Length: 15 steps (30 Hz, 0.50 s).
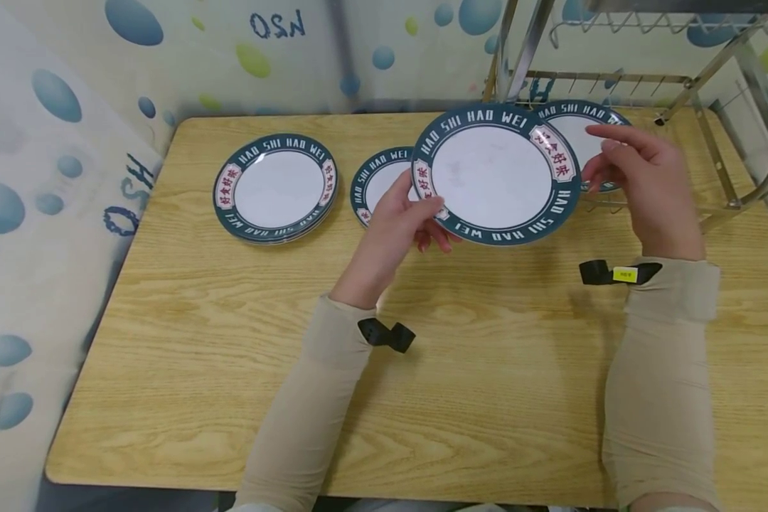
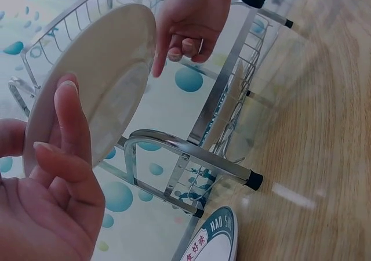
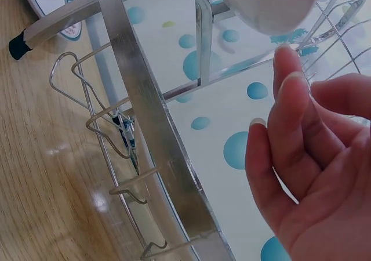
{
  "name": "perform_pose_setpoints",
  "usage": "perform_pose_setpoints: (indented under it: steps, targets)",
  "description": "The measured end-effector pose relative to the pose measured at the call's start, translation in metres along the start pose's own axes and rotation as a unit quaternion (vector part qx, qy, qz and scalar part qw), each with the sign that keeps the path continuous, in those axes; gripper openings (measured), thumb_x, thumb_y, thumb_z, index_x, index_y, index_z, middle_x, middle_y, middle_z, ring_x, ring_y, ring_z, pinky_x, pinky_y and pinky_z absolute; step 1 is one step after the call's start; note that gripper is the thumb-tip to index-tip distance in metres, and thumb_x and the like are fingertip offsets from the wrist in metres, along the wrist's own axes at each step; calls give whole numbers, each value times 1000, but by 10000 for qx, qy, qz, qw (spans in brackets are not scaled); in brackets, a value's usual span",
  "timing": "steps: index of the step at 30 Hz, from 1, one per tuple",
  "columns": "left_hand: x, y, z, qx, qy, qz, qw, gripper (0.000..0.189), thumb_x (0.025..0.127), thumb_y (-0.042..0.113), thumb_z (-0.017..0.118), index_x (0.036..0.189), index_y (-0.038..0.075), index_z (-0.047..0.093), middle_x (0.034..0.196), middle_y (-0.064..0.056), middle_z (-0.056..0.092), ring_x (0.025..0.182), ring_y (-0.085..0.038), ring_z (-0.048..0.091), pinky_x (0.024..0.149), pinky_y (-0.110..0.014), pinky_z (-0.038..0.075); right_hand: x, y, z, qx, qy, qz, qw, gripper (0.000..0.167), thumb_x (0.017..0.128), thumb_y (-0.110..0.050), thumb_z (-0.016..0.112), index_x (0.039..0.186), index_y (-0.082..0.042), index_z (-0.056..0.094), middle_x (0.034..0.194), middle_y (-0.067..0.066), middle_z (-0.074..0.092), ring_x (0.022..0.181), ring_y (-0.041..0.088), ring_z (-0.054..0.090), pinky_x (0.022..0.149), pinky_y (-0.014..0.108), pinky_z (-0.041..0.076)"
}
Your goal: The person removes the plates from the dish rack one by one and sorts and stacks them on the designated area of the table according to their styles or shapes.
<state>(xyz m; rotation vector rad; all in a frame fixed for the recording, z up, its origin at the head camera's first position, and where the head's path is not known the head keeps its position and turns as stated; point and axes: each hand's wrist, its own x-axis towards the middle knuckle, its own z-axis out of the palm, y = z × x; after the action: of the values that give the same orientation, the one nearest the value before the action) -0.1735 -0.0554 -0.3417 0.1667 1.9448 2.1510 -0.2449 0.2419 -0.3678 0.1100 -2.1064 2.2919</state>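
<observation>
My left hand [image 1: 404, 217] grips the lower left rim of a white plate [image 1: 496, 178] with a dark green lettered border, thumb on top and fingers beneath. The plate is held up, tilted, above the table. By its right edge is my right hand [image 1: 646, 174], fingers loosely bent and nothing held between them. In the right wrist view those fingertips [image 3: 284, 55] are close to the plate's underside [image 3: 272, 6]; whether they touch it I cannot tell. Partly covered by the held plate, a matching plate [image 1: 377, 174] lies on the table. Another matching plate [image 1: 579, 131] is in the metal rack, partly hidden.
A small stack of matching plates [image 1: 278, 188] sits at the table's back left. The metal dish rack [image 1: 717, 153], with wire baskets and an upper tier, stands at the back right. A patterned wall covering [image 1: 384, 35] rises behind the wooden table [image 1: 230, 370].
</observation>
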Motion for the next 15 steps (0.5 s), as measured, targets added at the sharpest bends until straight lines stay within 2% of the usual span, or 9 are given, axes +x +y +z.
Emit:
perform_pose_setpoints:
  steps: [10,15]
  targets:
    - [-2,4,-6,-2,27,-13,10000,24,94,14,44,118,9,42,81,-13,65,66,-30,61,50,-26,37,3,2,-9,712,485,76,9963,31,85,-14,59,112,4,58,75,16,60,60,22,55,57,23,49]
    - [-1,4,-8,-56,41,11,10000,24,94,13,44,118,8,42,81,-13,65,66,-29,61,50,-25,38,4,4,-17,743,747,229,9942,30,85,-14,60,111,1,60,76,15,59,60,21,55,57,23,50]
